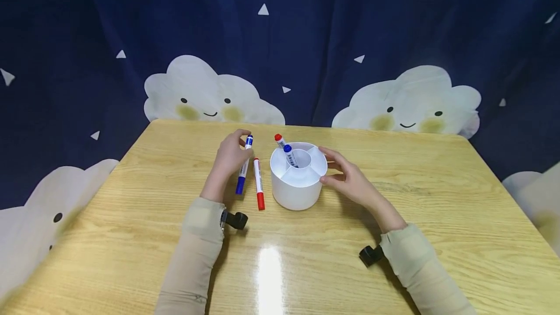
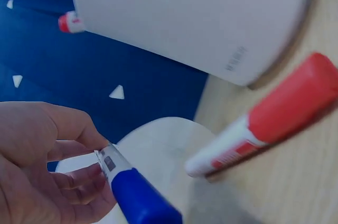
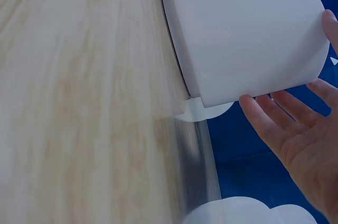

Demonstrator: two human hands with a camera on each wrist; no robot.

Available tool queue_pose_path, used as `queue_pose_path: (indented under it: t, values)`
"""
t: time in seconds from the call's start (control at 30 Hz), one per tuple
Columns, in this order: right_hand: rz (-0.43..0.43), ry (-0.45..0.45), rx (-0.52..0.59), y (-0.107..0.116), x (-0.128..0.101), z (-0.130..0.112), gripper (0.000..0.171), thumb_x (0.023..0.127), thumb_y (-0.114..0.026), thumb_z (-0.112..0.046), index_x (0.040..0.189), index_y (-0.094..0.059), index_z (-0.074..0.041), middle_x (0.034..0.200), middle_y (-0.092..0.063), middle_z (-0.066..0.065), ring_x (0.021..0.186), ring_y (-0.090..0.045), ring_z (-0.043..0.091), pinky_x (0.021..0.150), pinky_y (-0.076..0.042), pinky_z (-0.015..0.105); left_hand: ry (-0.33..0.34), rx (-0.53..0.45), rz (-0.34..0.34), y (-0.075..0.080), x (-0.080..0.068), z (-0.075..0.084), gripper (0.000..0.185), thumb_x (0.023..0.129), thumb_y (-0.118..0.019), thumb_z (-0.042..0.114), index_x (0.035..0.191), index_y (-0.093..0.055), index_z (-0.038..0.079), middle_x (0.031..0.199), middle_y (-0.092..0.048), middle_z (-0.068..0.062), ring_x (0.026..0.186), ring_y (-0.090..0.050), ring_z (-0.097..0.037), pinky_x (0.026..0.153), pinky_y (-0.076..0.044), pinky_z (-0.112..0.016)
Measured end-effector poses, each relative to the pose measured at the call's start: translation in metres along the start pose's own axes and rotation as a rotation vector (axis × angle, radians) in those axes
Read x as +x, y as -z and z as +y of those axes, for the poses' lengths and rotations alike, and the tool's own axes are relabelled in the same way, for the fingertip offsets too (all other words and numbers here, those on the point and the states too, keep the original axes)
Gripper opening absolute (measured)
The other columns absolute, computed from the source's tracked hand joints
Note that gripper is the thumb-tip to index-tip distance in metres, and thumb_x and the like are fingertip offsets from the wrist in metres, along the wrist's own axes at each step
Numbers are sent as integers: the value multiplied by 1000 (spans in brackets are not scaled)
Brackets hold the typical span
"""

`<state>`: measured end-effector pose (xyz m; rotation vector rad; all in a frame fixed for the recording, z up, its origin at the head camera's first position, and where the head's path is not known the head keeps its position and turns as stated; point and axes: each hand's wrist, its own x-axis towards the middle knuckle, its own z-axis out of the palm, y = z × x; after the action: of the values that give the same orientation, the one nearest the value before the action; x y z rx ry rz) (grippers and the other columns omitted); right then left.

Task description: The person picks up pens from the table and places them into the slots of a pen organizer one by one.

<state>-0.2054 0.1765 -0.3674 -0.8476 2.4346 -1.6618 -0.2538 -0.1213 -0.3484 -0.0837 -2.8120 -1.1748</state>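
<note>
My left hand pinches a blue-and-white marker near its upper end; in the left wrist view its blue cap points toward the camera. Just right of that lies a red-and-white marker on the table. A round white pen holder with a central cup and several outer compartments stands upright beside it. Inside are a red-ended marker and a blue-ended marker, both leaning. Thumb and fingers of my right hand hold the pen holder's right side, spread around its wall near the rim.
The wooden table reaches back to a dark blue curtain printed with white clouds and triangles. Each wrist carries a small black camera, one on the left and one on the right.
</note>
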Motion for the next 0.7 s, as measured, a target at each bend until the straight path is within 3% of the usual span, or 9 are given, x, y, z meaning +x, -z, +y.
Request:
queue_pose_path:
  t: [0.2,0.43,0.7]
  values:
    - [2,1,-20,2,1,12,67,84,-63,-11,141,-30,-21,134,-42,13,119,-46,32,90,-45,46,-34,-104,57,10,-5,16,50,78,-57,6,127,-47,11,99,-55,-12,79,-52,-24,61,-44,-29]
    - [3,-3,-16,2,2,13,67,84,-63,-11,141,-31,-21,134,-42,12,119,-46,31,91,-45,45,-80,-199,111,18,-12,30,51,78,-57,3,127,-45,12,98,-52,-10,74,-51,-21,57,-45,-27]
    - [3,2,-16,1,1,11,66,84,-63,-11,141,-32,-21,133,-43,13,118,-46,33,90,-46,42,-151,-303,175,25,-21,43,51,76,-55,0,125,-46,12,100,-53,-11,77,-55,-21,62,-48,-28]
